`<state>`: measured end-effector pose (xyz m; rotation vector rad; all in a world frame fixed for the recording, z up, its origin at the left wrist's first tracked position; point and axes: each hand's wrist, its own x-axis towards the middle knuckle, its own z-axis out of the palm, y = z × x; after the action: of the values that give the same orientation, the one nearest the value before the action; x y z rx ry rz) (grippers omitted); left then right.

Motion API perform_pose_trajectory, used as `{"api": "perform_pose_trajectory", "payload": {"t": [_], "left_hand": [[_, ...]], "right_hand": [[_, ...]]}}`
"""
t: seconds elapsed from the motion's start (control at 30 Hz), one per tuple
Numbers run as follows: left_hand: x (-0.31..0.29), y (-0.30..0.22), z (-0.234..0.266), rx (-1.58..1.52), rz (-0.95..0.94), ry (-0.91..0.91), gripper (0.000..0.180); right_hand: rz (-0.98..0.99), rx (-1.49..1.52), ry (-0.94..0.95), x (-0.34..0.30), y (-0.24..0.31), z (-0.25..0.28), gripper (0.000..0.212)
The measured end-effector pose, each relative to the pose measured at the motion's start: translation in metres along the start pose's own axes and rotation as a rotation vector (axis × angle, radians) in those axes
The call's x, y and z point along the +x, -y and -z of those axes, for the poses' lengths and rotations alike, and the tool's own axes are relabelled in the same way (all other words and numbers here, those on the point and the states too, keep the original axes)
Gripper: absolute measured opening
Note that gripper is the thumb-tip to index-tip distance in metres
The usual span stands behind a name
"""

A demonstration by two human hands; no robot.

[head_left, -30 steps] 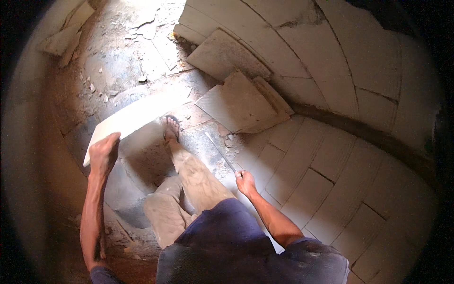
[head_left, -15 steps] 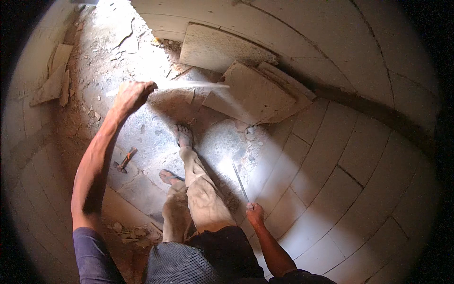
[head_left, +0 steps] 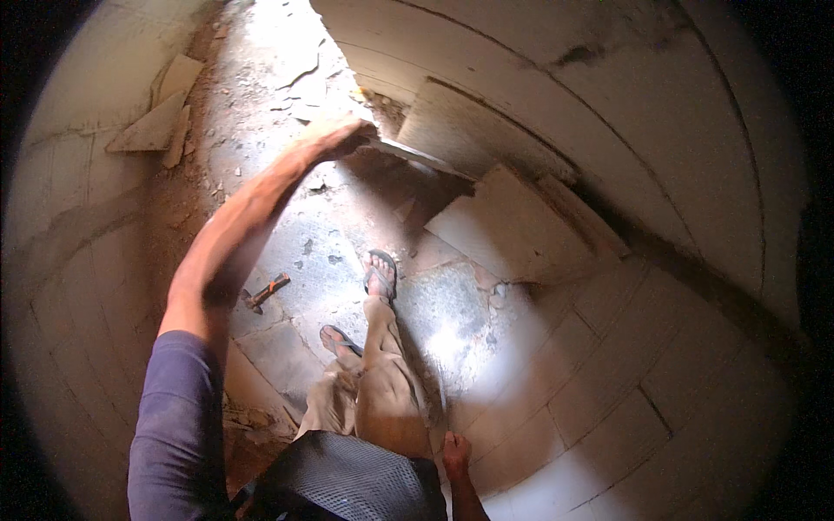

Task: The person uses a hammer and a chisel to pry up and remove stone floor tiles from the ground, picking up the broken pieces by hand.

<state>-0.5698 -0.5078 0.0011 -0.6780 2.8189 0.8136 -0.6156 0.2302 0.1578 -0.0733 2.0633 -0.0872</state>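
My left hand [head_left: 346,139], arm stretched forward, is closed round a long pale flat strip [head_left: 424,158]; its far end points right, above the broken slabs. The exact kind of strip cannot be made out. Low on the right, near my hip, my right hand [head_left: 456,457] is closed on a thin metal rod [head_left: 444,401] pointing away from me, its tip lost in glare. A hammer [head_left: 264,293] with an orange-and-black handle lies on the dusty floor [head_left: 295,243], left of my sandalled feet [head_left: 380,273].
Broken slabs [head_left: 512,227] lie stacked at right, with another slab [head_left: 478,130] leaning against the tiled wall [head_left: 556,95]. Smaller broken pieces [head_left: 156,122] lean at far left. Rubble [head_left: 252,95] covers the bright strip of floor ahead.
My left hand has moved right and slightly up in view, and the strip now slants down to the right. My right hand has moved lower. The whole view has shifted.
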Motion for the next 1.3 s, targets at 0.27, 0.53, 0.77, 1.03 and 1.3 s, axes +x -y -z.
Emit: {"api": "perform_pose_trajectory", "payload": {"t": [0.27,0.53,0.77,1.03,1.3], "left_hand": [[0.062,0.013,0.001,0.363,-0.038,-0.092,0.014],[0.095,-0.022,-0.02,0.595,0.045,-0.157,0.026],[0.057,-0.068,-0.021,0.368,0.045,-0.564,0.023],[-0.11,-0.139,-0.099,-0.203,0.121,-0.641,0.031],[-0.263,-0.284,-0.125,-0.409,0.065,-0.61,0.039]], "right_hand": [[-0.023,0.098,-0.103,0.036,-0.071,-0.017,0.031],[-0.105,0.164,0.033,0.042,0.012,0.001,0.032],[0.055,0.184,-0.016,0.029,0.071,0.012,0.037],[0.2,-0.153,-0.027,0.074,0.099,0.03,0.03],[0.653,-0.461,0.155,0.027,0.271,0.036,0.023]]}}
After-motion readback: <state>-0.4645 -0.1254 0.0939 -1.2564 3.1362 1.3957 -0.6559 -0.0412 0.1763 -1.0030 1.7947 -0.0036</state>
